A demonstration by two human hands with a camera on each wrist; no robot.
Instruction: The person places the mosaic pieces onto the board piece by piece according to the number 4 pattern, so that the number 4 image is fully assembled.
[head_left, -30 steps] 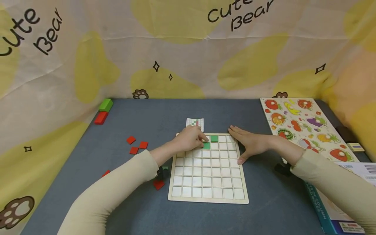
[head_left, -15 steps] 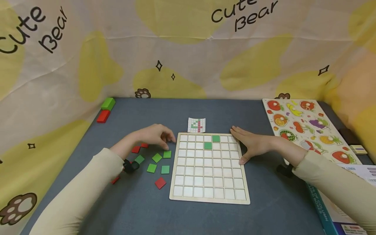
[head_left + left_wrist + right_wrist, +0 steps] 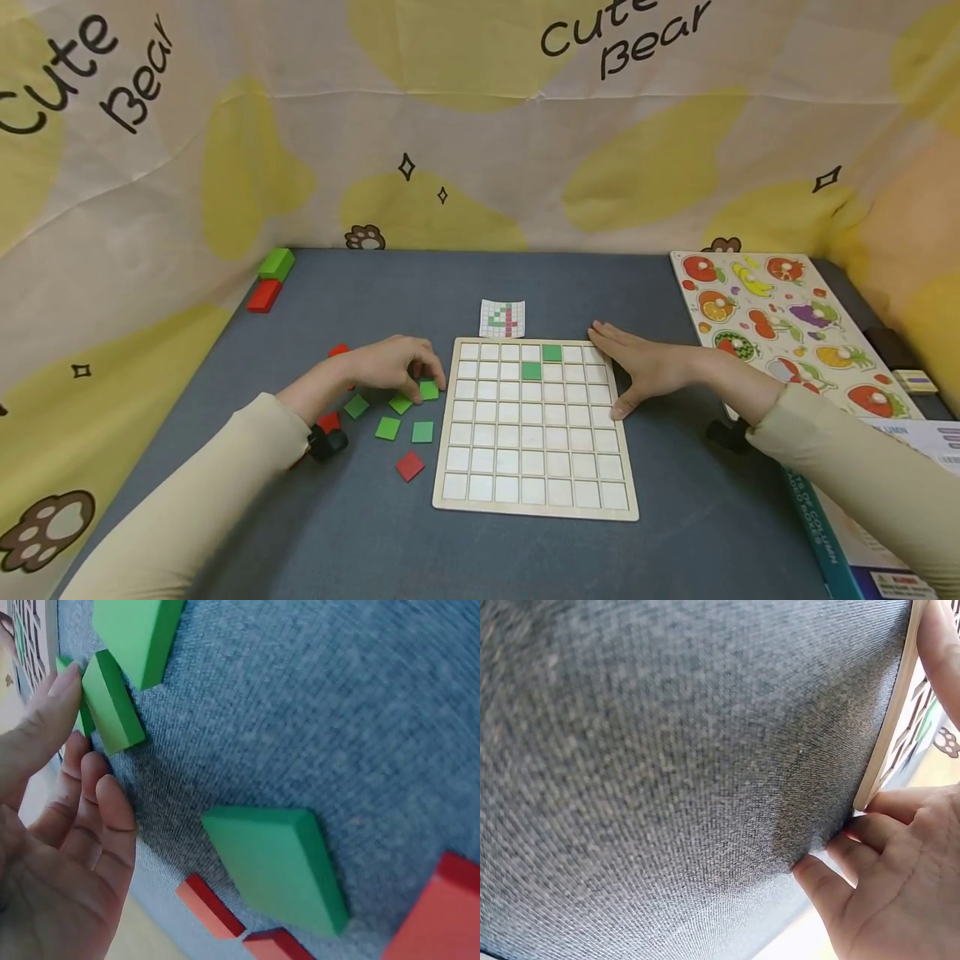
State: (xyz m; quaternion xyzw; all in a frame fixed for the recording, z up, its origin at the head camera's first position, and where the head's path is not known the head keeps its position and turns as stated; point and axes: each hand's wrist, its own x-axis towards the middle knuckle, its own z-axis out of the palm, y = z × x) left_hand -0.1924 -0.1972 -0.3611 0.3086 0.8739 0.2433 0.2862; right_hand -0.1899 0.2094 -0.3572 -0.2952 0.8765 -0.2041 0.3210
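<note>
The pale wooden grid board (image 3: 534, 511) lies on the table with two green tiles set in its upper cells. Left of it, my left hand (image 3: 386, 365) is low over the loose tiles. Thumb and index finger are at opposite edges of a green square tile (image 3: 428, 390), pinching it close to the table. In the left wrist view the thumb partly covers that tile (image 3: 84, 716), and another green tile (image 3: 112, 703) lies right beside it. My right hand (image 3: 643, 367) rests along the board's upper right edge, thumb and fingers spread, steadying nothing else.
Several green tiles (image 3: 387, 428) and red tiles (image 3: 410, 467) lie left of the board. A small pattern card (image 3: 502, 319) sits behind it. A fruit puzzle board (image 3: 795, 333) and a box (image 3: 813, 517) stand right; green and red blocks (image 3: 264, 297) are at far left.
My left hand has left the board, where a green tile now shows in the second row, and moved left and down to another green tile. The right hand stays on the board edge.
</note>
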